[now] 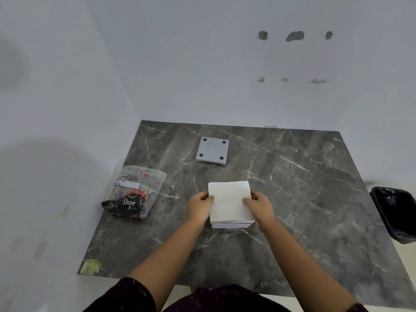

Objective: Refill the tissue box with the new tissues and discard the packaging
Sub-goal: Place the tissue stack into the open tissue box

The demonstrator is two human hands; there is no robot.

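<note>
A white stack of tissues (228,200) sits in the middle of the dark marble table, on top of a white box part (231,225) whose front edge shows beneath it. My left hand (199,207) grips the stack's left side and my right hand (260,206) grips its right side. Farther back lies a grey square box piece (212,150) with four dark round feet facing up. An emptied, crumpled plastic tissue wrapper (132,192), clear with a black printed part, lies at the left of the table.
The marble table (304,199) stands in a corner of white walls, at the back and to the left. A black-lined waste bin (396,212) stands on the floor past the table's right edge. A small greenish sticker (91,266) marks the front left corner.
</note>
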